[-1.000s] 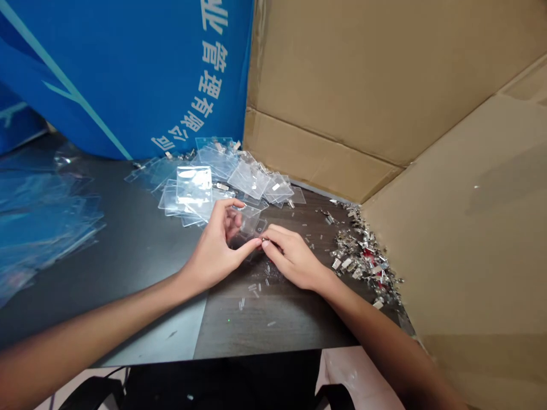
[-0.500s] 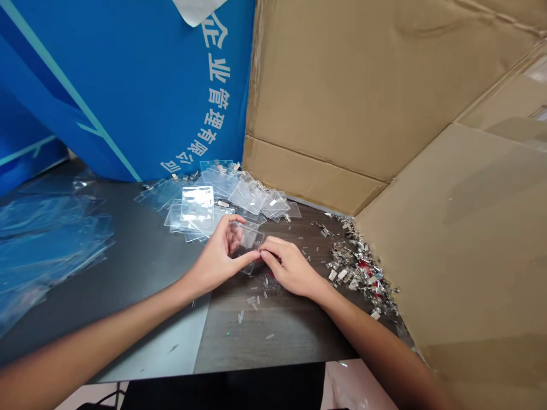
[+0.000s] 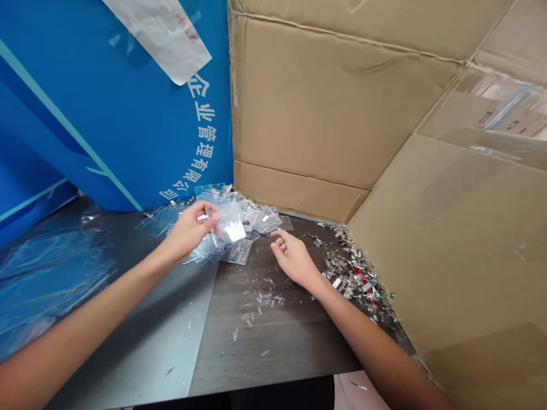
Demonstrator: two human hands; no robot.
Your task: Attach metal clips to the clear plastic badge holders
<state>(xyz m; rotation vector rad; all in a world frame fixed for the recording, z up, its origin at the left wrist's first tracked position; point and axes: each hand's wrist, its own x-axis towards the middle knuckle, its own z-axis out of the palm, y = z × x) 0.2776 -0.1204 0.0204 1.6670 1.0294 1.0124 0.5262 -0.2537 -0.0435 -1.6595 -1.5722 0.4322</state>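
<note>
My left hand (image 3: 193, 228) is closed, thumb against fingers, on the edge of a clear plastic badge holder (image 3: 229, 219). The holder hangs over a spread pile of similar clear badge holders (image 3: 237, 251) at the back of the table. To the right, my right hand (image 3: 294, 257) hovers above the dark wood surface with thumb and forefinger apart and the other fingers curled. Nothing shows between those fingers. Small clear plastic strips (image 3: 250, 316) lie scattered on the wood in front of my hands.
Small metal clips (image 3: 350, 273) are heaped on the right along a cardboard wall (image 3: 427, 239). Clear plastic bags or sheets (image 3: 47, 273) lie at the left. A blue printed panel (image 3: 141, 131) and more cardboard (image 3: 307, 114) stand behind the table.
My hands have separated. My left hand has carried the badge holder left and back toward the pile, while my right hand has let go and its fingers have opened. The view has tilted upward.
</note>
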